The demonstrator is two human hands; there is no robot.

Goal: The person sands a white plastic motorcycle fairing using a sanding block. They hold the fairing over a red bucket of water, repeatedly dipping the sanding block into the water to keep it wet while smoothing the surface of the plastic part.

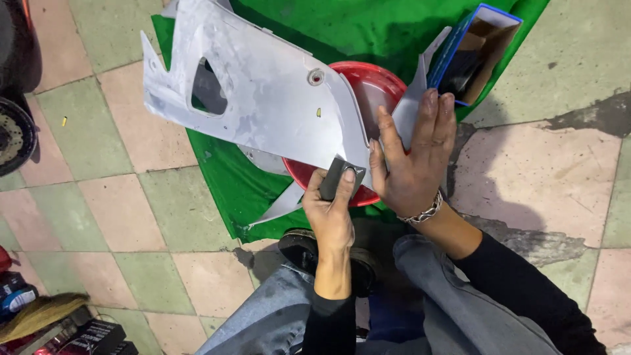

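At far left a dark wheel (13, 135) stands at the frame edge, well apart from my work. Next comes the grey panel (263, 98), a plastic body panel with an oval cutout, lying tilted across the red basin (368, 85) on the green cloth (223, 184). The panel's lower pointed edge reaches down toward my knees (420, 276).

My left hand (332, 210) pinches a dark sanding pad (338, 177) between thumb and fingers and presses it against the panel's lower edge, over the basin rim. My right hand (414, 154) lies flat, fingers together and extended, pressed on the panel's right wing to hold it still. A bracelet (424, 212) sits on that wrist.

To do this step well, I judge that the pad should stay flat to the surface, strokes should be short and follow the edge line, and the bracing hand should stay near the worked spot so the thin plastic does not flex.

The panel's points and cut edges look sharp; fingers should ride on the face, not the rim. At right an open blue box (473, 52) lies just beside the panel's tip, limiting swing that way. Open tiled floor (118, 210) lies left of the cloth, giving room to turn the panel.
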